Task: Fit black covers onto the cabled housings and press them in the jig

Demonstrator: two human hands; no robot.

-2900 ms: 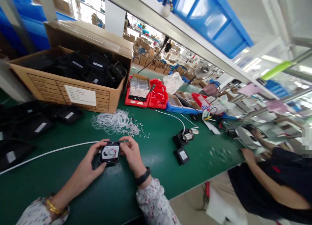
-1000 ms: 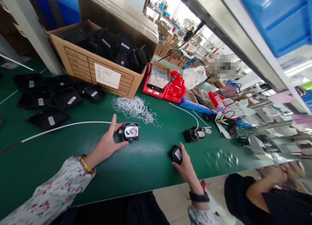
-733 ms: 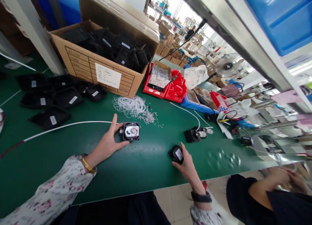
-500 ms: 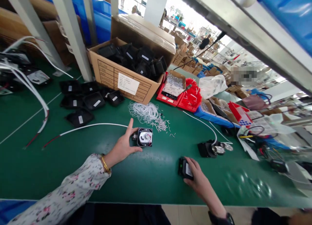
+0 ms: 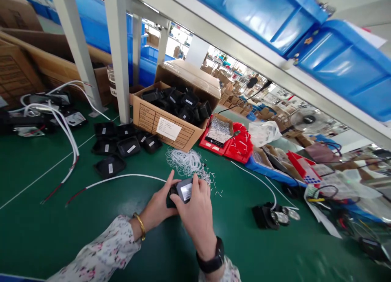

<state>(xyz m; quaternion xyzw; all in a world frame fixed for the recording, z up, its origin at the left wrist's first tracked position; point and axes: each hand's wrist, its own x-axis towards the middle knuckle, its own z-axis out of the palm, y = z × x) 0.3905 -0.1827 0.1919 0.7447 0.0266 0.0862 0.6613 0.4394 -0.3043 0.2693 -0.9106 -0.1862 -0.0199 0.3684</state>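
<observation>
My left hand is closed around a black square housing, mostly hidden by my fingers. From its side a white cable runs left along the bench to red stripped ends. My right hand grips a black cover with a silvery white label, held over the housing. The two parts meet between my hands; whether the cover is seated, I cannot tell. Just beyond lie a tangle of thin clear loops and a scatter of small metal pins.
Several black covers lie at the left, before a carton full of more. Red trays stand right of it. Lamp units with a cable sit at right. Shelf posts and blue bins frame the bench.
My right hand has brought the black cover leftward from the right of the bench onto the housing in my left hand. The housing's open inside is now covered from view. The camera view has shifted.
</observation>
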